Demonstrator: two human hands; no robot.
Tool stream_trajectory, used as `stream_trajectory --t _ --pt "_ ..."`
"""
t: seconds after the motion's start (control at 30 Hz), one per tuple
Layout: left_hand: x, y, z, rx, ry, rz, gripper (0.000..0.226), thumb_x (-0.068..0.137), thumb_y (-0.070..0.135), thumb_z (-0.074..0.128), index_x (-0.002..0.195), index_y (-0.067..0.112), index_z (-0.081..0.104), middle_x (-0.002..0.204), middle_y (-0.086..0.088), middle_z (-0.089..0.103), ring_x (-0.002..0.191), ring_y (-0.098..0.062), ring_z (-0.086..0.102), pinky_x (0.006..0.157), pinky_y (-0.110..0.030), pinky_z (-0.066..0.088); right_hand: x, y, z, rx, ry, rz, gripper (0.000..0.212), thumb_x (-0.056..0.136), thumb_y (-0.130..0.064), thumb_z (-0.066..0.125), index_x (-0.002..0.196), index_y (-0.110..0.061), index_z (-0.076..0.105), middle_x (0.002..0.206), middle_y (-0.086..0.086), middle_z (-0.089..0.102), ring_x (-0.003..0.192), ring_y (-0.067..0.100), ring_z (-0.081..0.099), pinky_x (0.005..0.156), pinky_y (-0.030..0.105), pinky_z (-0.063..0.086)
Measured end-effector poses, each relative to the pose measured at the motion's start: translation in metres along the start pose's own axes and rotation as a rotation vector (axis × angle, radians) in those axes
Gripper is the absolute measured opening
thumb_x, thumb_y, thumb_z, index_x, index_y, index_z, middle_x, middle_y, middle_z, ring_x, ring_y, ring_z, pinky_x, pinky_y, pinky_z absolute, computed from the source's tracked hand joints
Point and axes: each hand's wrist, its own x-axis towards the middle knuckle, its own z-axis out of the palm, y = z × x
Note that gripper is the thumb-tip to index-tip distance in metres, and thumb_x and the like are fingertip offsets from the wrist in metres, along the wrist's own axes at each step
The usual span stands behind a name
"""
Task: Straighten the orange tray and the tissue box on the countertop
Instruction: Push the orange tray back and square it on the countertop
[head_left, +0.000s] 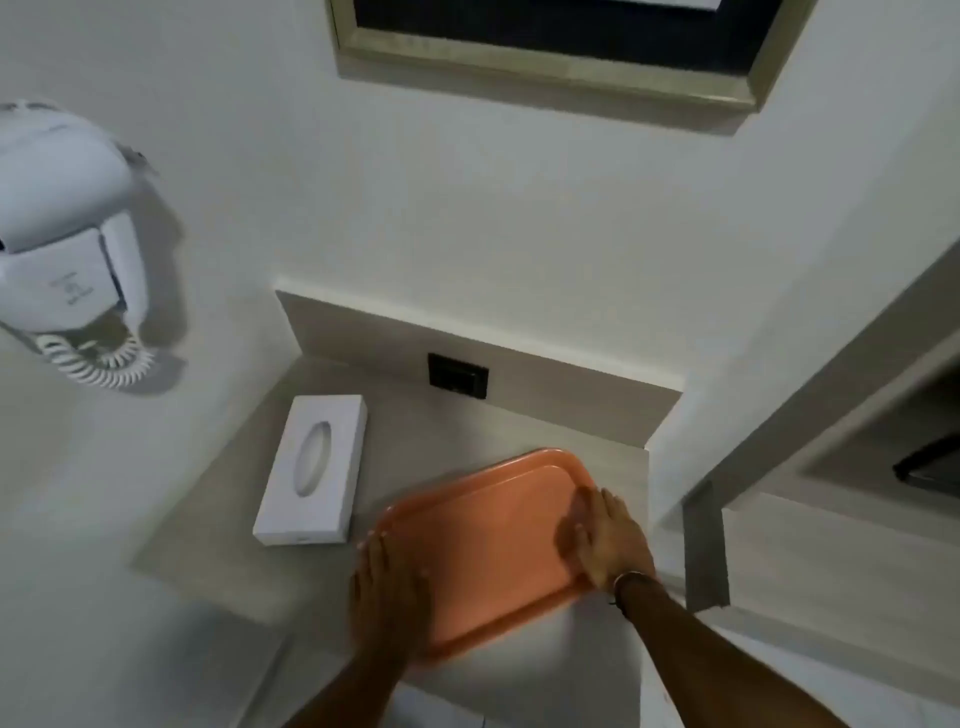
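Note:
An orange tray (491, 540) lies at an angle on the pale countertop (415, 441), its near corner past the front edge. My left hand (387, 592) rests flat on the tray's near left edge, fingers together. On the tray's right edge, my right hand (605, 540) grips the rim, with a bracelet on the wrist. A white tissue box (311, 473) with an oval slot lies to the left of the tray, slightly tilted and apart from it.
A white wall-mounted hair dryer (62, 244) with a coiled cord hangs at the left. A black socket plate (457, 375) sits in the low backsplash behind the tray. A white wall column (737, 364) stands close on the right. A framed mirror (550, 41) hangs above.

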Motion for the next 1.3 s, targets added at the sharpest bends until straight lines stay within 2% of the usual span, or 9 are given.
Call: stream_trajectory --t 0.03,0.1,0.2,0.4,0.57,0.67,0.9,1.03,1.3 --pt "0.001 0.002 0.003 -0.059 -0.079 -0.13 0.101 0.077 0.06 -0.001 0.157 -0.001 0.012 0.165 -0.021 0.021 0.153 -0.035 0.023 0.122 -0.044 0.027 0.006 0.005 -0.002 0.039 -0.013 0.0 0.055 0.1 -0.041 0.043 0.151 -0.022 0.031 0.153 0.009 0.044 0.133 0.033 0.052 0.114 0.05 0.042" --pt "0.003 0.007 0.007 -0.219 -0.088 -0.336 0.087 0.092 0.056 0.023 0.157 0.001 0.005 0.165 -0.02 0.019 0.152 -0.034 0.023 0.122 -0.045 0.027 0.017 0.011 -0.008 0.098 -0.08 0.025 0.045 0.097 -0.036 0.047 0.14 -0.023 0.04 0.14 0.007 0.05 0.117 0.031 0.06 0.104 0.05 0.049" --pt "0.008 0.018 0.013 -0.486 -0.064 -0.463 0.076 0.095 0.03 0.055 0.153 0.0 0.016 0.155 -0.024 0.032 0.142 -0.042 0.037 0.116 -0.054 0.035 0.035 0.017 -0.012 0.19 -0.159 0.072 0.032 0.094 -0.035 0.053 0.123 -0.022 0.048 0.127 0.006 0.056 0.108 0.029 0.061 0.099 0.052 0.051" --pt "0.015 0.03 0.016 -0.7 -0.038 -0.616 0.047 0.094 0.017 0.053 0.135 0.0 0.038 0.14 -0.023 0.045 0.125 -0.045 0.05 0.106 -0.054 0.045 0.051 0.017 -0.012 0.322 -0.196 0.192 0.037 0.095 -0.035 0.055 0.13 -0.022 0.052 0.126 0.012 0.066 0.113 0.039 0.062 0.1 0.052 0.048" --pt "0.023 0.026 0.02 -0.744 -0.025 -0.683 0.053 0.09 0.017 0.057 0.137 -0.001 0.042 0.138 -0.027 0.051 0.124 -0.046 0.053 0.105 -0.054 0.047 0.054 0.018 -0.011 0.386 -0.182 0.248 0.035 0.094 -0.029 0.053 0.128 -0.021 0.057 0.117 0.01 0.068 0.104 0.037 0.062 0.095 0.05 0.049" --pt "0.03 0.026 0.02 -0.748 -0.027 -0.683 0.051 0.092 0.022 0.057 0.137 0.0 0.045 0.136 -0.027 0.055 0.121 -0.046 0.056 0.103 -0.052 0.05 0.054 0.016 -0.014 0.434 -0.167 0.273 0.038 0.094 -0.028 0.054 0.131 -0.022 0.059 0.111 0.008 0.067 0.1 0.035 0.061 0.097 0.051 0.047" --pt "0.067 0.035 0.003 -0.66 -0.069 -0.542 0.048 0.094 0.017 0.05 0.139 0.0 0.045 0.133 -0.027 0.058 0.119 -0.046 0.058 0.103 -0.053 0.049 0.052 0.02 -0.027 0.498 -0.1 0.37 0.043 0.096 -0.032 0.051 0.137 -0.019 0.058 0.126 0.014 0.067 0.115 0.04 0.061 0.103 0.054 0.046" --pt "0.104 0.047 -0.006 -0.614 -0.124 -0.403 0.047 0.088 0.007 0.05 0.135 0.001 0.053 0.13 -0.028 0.062 0.118 -0.045 0.061 0.103 -0.052 0.051 0.049 0.027 -0.031 0.56 -0.025 0.472 0.038 0.097 -0.025 0.05 0.133 -0.017 0.06 0.12 0.013 0.069 0.101 0.034 0.06 0.096 0.05 0.047" --pt "0.168 0.077 -0.003 -0.549 -0.24 -0.269 0.041 0.096 0.018 0.056 0.131 -0.003 0.053 0.132 -0.029 0.06 0.118 -0.043 0.061 0.097 -0.047 0.051 0.038 0.039 -0.031 0.647 0.113 0.662 0.034 0.097 -0.02 0.048 0.125 -0.012 0.064 0.118 0.016 0.069 0.099 0.033 0.06 0.094 0.046 0.05"
